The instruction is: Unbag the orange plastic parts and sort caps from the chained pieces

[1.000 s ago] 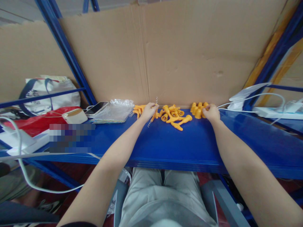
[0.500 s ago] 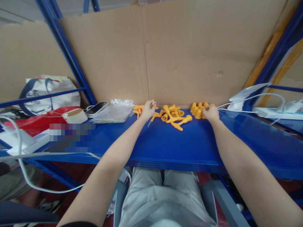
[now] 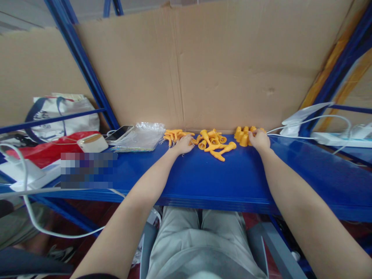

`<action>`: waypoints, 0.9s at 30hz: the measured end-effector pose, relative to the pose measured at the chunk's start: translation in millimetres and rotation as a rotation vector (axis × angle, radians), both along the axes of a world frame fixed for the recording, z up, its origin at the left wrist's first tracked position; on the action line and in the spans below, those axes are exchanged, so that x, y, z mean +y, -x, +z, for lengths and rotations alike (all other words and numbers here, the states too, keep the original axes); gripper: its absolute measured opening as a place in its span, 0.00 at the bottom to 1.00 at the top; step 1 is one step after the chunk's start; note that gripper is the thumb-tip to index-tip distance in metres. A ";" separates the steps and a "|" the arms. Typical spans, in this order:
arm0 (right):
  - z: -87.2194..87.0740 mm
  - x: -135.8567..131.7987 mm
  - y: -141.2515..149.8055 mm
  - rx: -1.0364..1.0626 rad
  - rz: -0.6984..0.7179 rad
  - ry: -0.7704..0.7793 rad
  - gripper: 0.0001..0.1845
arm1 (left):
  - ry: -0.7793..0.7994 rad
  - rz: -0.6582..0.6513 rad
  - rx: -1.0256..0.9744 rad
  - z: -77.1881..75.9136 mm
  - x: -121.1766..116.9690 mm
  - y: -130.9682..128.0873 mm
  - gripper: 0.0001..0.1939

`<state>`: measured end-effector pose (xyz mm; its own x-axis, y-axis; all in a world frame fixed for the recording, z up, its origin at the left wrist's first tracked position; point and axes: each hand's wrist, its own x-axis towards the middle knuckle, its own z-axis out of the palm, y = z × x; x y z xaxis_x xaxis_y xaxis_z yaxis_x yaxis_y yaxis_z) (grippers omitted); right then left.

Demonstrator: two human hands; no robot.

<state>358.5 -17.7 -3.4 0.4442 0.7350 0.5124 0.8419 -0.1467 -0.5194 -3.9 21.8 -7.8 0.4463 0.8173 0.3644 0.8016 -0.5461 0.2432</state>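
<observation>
Small orange plastic parts lie along the back of a blue shelf [image 3: 221,174] in three clusters. My left hand [image 3: 184,144] rests knuckles-up on the shelf between the left cluster [image 3: 173,135] and the middle pile [image 3: 214,144], fingers curled down onto an orange piece and a thin wire spring. My right hand [image 3: 258,140] is at the right cluster of cone-shaped pieces [image 3: 243,135], fingers closed on one of them. Both forearms reach forward over the shelf from my lap.
A cardboard sheet [image 3: 232,66] backs the shelf. Left of the parts lie a clear plastic bag [image 3: 142,135], a phone [image 3: 119,132], a white case [image 3: 92,142], a red bag and a tote. White cables and a power strip [image 3: 334,137] sit at the right.
My left hand has come down from the back of the shelf, where it held a spring raised, to lie low on the shelf nearer the middle pile. My right hand has barely moved.
</observation>
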 end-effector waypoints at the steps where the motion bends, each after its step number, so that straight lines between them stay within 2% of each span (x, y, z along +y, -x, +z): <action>1: 1.4 -2.0 1.4 -0.003 -0.015 0.011 0.13 | 0.006 0.015 0.014 1.1 -1.9 -1.5 0.20; 6: 4.6 -5.1 4.0 -0.017 -0.062 0.010 0.15 | 0.030 0.009 -0.049 3.6 -1.0 -1.7 0.22; 10: 2.6 -2.3 1.3 -0.030 -0.052 -0.035 0.13 | 0.053 0.051 -0.108 6.4 3.4 3.5 0.14; 15: 1.8 -3.1 1.0 -0.044 -0.057 -0.010 0.11 | 0.012 0.121 -0.063 12.2 -2.0 5.8 0.11; 20: 1.7 -3.2 0.8 -0.040 -0.046 -0.042 0.10 | -0.040 0.113 -0.006 16.0 -4.5 7.0 0.12; 27: 7.9 -9.2 8.1 -0.054 -0.103 0.013 0.15 | -0.104 0.155 0.003 18.4 -0.5 11.4 0.13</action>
<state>350.4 -26.9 4.5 0.4900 0.6936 0.5281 0.8486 -0.2408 -0.4711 -15.3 21.2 10.6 0.3195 0.8341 0.4497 0.8786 -0.4385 0.1891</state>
